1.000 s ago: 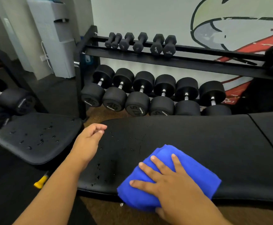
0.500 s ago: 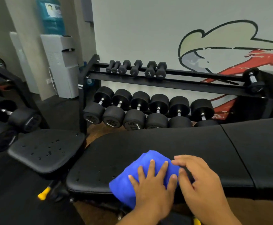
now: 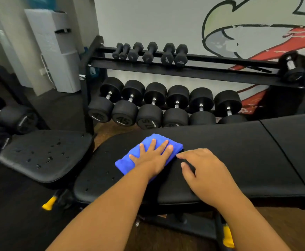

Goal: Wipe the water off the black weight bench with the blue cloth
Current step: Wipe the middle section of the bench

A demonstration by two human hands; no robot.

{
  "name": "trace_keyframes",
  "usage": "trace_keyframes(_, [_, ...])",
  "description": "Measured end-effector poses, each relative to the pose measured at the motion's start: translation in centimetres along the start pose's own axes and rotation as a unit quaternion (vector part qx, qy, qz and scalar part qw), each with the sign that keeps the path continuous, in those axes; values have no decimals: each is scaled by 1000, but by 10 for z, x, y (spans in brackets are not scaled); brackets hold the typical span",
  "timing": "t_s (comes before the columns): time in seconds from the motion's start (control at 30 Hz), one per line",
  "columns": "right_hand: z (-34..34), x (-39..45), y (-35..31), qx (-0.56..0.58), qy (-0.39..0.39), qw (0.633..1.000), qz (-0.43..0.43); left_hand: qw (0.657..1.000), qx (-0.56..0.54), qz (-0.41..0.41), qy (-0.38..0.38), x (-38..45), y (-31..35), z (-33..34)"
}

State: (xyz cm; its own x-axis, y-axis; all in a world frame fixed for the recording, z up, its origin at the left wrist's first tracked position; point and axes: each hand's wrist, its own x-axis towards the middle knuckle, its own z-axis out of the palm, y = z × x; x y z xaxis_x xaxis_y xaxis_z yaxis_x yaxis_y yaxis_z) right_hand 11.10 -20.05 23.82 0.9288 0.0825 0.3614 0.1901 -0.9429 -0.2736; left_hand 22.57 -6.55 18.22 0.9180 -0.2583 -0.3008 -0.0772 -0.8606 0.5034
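The blue cloth (image 3: 128,163) lies folded on the left part of the long black bench pad (image 3: 238,153). My left hand (image 3: 153,156) presses flat on the cloth, fingers spread and pointing away from me. My right hand (image 3: 206,171) rests on the pad just right of the cloth, fingers apart, its fingertips at the cloth's right edge and nothing in it. A few water drops (image 3: 97,178) show on the pad's left end. The separate seat pad (image 3: 44,153) to the left carries many drops.
A dumbbell rack (image 3: 184,69) stands right behind the bench, with large dumbbells (image 3: 153,109) low and small ones on top. More dumbbells (image 3: 15,118) sit at far left. Yellow-tipped levers (image 3: 49,203) stick out under the bench. A white appliance (image 3: 57,51) stands by the wall.
The cloth passed from under my right hand to under my left hand. The left hand has slid it away from the near edge, further onto the pad. My right hand came off it.
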Motion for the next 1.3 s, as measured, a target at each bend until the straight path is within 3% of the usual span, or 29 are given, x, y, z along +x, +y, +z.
trace_keyframes(0.13, [4, 10, -1, -18, -13, 1000, -21, 999, 40, 12, 5, -2, -13, -3])
trace_keyframes(0.4, [5, 52, 15, 34, -69, 997, 33, 991, 69, 117, -11, -27, -29, 7])
trace_keyframes(0.57, [8, 76, 16, 37, -112, 991, 57, 996, 50, 80, -5, 32, -7, -6])
trace_keyframes(0.77, [16, 119, 29, -138, -250, 953, 104, 1000, 25, 5, -3, 74, -6, -22])
trace_keyframes(0.97, [19, 151, 55, -223, -308, 912, 154, 999, 20, -22, -15, 75, -7, -25])
trace_keyframes(1.3, [21, 160, 67, -259, -334, 895, 141, 985, 69, 153, -36, 37, 11, -5])
